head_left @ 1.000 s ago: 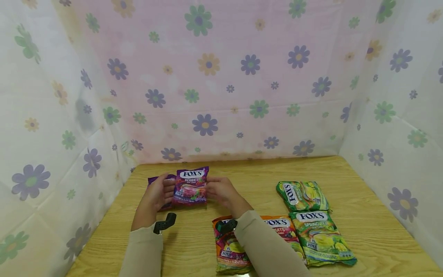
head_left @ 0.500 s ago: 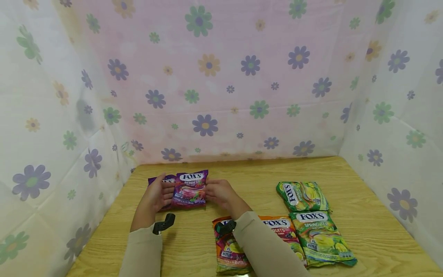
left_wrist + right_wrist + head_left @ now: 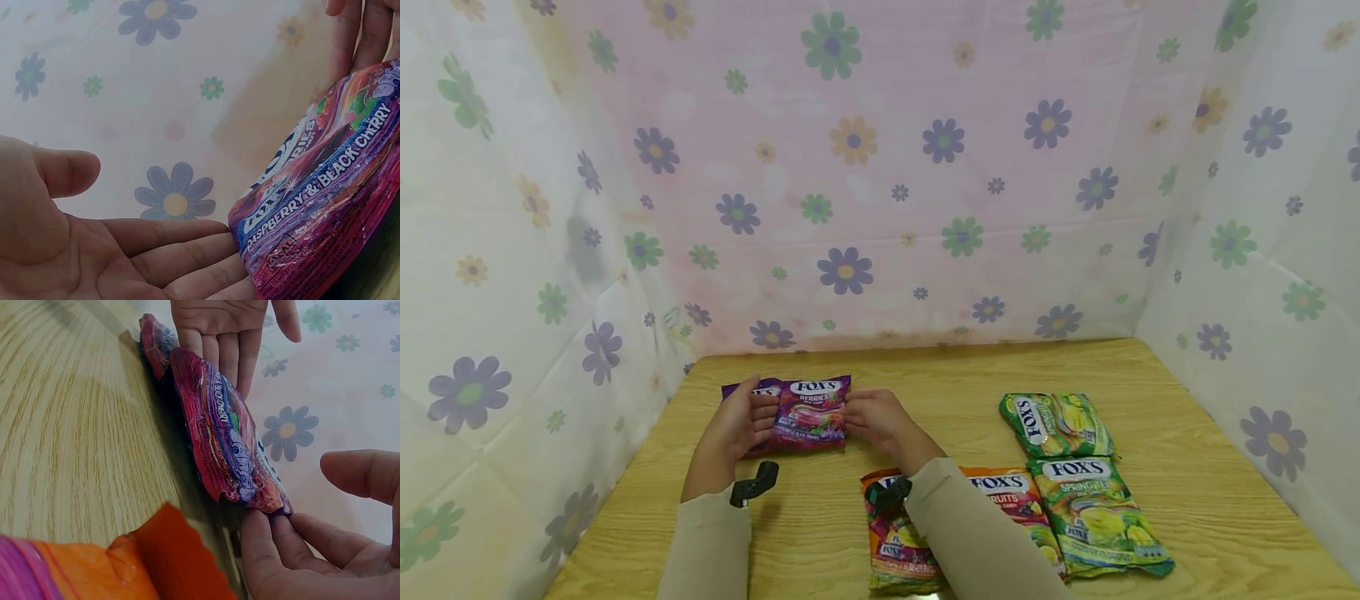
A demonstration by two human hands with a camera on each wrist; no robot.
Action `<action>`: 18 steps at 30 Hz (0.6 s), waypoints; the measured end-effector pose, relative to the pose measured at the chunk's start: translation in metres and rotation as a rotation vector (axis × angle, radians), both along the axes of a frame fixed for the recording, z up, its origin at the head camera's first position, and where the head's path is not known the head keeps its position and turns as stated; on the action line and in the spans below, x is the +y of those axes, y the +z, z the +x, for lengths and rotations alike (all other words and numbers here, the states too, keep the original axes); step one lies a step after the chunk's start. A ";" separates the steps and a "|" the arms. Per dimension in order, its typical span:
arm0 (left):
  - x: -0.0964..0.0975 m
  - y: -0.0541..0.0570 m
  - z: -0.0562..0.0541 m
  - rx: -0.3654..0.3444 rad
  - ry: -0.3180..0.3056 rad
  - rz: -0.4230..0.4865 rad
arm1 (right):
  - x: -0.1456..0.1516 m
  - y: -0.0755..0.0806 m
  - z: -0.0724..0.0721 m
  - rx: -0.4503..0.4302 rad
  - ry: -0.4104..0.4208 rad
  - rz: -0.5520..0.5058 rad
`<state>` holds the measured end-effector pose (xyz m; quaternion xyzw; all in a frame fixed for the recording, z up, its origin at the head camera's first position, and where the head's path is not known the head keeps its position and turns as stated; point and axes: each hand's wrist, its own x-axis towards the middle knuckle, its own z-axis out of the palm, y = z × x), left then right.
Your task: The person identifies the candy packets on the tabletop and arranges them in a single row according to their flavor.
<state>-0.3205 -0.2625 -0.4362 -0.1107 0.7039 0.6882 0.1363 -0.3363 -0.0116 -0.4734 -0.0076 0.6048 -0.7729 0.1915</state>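
Observation:
A purple bag of Fox's Berries candy (image 3: pixel 812 414) lies at the left of the table, between my two hands. My left hand (image 3: pixel 739 423) has straight fingers touching its left edge, with the thumb standing apart. At the opposite edge is my right hand (image 3: pixel 880 419), fingertips against the corner and tucked low in the right wrist view, thumb (image 3: pixel 362 475) raised off the bag. A second purple bag (image 3: pixel 766 387) lies just left, mostly hidden behind the left hand and partly overlapped by the first. The label in the left wrist view reads raspberry and black cherry.
Two orange Fox's fruit candy bags (image 3: pixel 895 550) lie at the front, partly under the right sleeve (image 3: pixel 977 533) in the head view. To their right lie a green Spring Tea bag (image 3: pixel 1097 517) and another green bag (image 3: pixel 1060 423) turned sideways. Flowered cloth (image 3: pixel 880 208) surrounds the wooden table (image 3: pixel 925 367).
The front purple bag's raised top edge has come down, so it lies flatter beside the other purple bag. My right hand has lowered slightly with it; the left hand has barely moved.

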 end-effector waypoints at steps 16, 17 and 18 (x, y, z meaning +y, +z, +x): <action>-0.002 0.006 0.002 0.017 -0.031 0.011 | 0.000 -0.001 0.001 -0.030 -0.003 -0.020; -0.002 0.007 0.003 0.018 -0.029 0.012 | 0.000 0.000 0.002 -0.032 -0.005 -0.023; -0.002 0.007 0.003 0.020 -0.030 0.011 | 0.000 0.000 0.002 -0.037 -0.004 -0.027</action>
